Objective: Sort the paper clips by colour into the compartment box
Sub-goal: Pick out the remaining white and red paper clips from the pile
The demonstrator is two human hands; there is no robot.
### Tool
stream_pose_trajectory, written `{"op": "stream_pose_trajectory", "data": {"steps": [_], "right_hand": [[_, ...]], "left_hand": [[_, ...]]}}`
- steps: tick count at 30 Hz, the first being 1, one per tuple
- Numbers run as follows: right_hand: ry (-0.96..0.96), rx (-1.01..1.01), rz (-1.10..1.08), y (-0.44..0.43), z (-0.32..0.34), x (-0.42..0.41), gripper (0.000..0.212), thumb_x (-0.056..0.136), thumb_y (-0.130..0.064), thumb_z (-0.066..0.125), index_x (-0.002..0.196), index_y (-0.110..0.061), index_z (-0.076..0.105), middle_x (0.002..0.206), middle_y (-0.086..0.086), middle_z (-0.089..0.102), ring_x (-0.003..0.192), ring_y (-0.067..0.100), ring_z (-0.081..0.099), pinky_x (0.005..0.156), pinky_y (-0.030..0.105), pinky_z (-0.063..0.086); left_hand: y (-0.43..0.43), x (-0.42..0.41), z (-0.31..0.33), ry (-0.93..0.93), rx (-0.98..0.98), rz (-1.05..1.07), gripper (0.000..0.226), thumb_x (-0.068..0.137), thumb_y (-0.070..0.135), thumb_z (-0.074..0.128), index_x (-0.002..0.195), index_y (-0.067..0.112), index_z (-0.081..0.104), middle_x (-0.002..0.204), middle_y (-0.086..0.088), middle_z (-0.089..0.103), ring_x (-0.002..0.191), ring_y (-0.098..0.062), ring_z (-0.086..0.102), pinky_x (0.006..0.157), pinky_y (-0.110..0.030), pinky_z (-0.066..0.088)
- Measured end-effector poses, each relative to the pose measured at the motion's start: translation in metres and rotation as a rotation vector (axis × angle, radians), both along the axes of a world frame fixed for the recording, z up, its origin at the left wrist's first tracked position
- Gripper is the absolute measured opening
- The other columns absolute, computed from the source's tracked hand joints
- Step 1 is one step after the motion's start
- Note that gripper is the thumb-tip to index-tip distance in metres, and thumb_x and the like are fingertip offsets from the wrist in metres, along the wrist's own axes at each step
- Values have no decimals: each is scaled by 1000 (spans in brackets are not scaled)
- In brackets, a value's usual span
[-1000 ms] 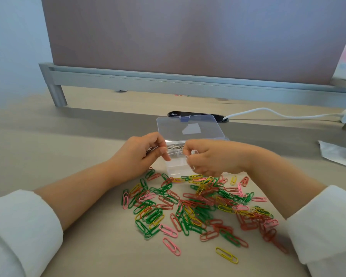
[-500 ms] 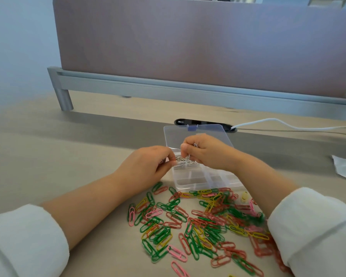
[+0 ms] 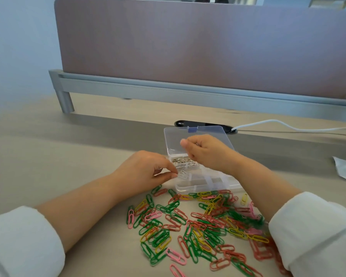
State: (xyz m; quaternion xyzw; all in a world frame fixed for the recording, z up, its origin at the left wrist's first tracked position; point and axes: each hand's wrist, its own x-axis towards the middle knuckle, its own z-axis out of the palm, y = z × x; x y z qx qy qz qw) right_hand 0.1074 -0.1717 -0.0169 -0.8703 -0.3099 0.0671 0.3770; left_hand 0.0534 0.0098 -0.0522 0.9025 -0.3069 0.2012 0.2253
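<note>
- The clips [image 3: 196,224], green, red, pink and yellow, lie loose in a mixed heap on the desk [image 3: 58,152], between the forearms and just in front of the box [image 3: 208,183], apparently all unsorted.
- The clear box sits open with its lid [image 3: 176,140] folded back away from the person; the near compartments look empty, so the sorting seems barely begun.
- One far compartment holds a small pile of silver clips [image 3: 183,161], the only clips seen inside the box.
- The left hand [image 3: 148,170] rests at the box's left edge, thumb and forefinger closed narrowly on a pale clip [image 3: 183,173] over a near-left compartment, likely placing it or lifting it out.
- The right hand [image 3: 204,151] hovers above the far compartments and lid, fingers curled in a loose fist; whether it holds anything cannot be told.
- Both hands work at the box rather than the heap, which suggests the silver clips are being dealt with first.
</note>
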Motion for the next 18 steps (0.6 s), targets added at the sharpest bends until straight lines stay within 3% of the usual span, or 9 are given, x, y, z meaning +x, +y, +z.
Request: {"op": "stream_pose_trajectory", "data": {"steps": [3,5,7,10,14,18], "right_hand": [[255,341,-7,13,3,0,52,98,-37,33,53,-10,35,49,3,33,36,6,26,38,14,26],[302,440,-11,21,-1,0,54,98,-37,34,51,-9,36,50,5,37,35,7,28,37,14,27],[270,454,-20,25,-7,-1,52,97,-35,36,52,-10,40,50,2,44,35,7,32,38,15,31],[230,438,-20,24,-14,-2,43,98,-26,39,60,-10,52,54,-1,54,39,6,47,43,15,41],[250,442,15,23,-16,-2,26,100,-10,35,87,-15,58,67,2,61,53,5,61,55,16,51],[232,433,15,20,-15,-1,22,99,-8,38,94,-15,59,67,1,62,55,7,63,58,18,53]], "left_hand": [[1,-1,4,24,26,-62,27,81,39,53,83,23,74,63,16,60,56,3,42,52,-6,31],[3,-1,5,45,63,-93,28,82,38,53,85,22,75,59,11,60,55,-1,44,51,-6,29],[5,-2,6,62,92,-113,27,82,38,54,87,22,75,56,11,57,57,-4,47,52,-4,29],[5,-2,8,81,81,-126,26,83,37,55,88,22,75,56,21,41,56,5,42,57,5,26],[5,-2,7,74,86,-124,27,82,39,55,87,22,75,57,18,53,57,9,39,59,8,25],[5,-1,7,68,66,-137,25,82,37,56,85,21,76,58,22,43,56,8,38,58,8,24]]}}
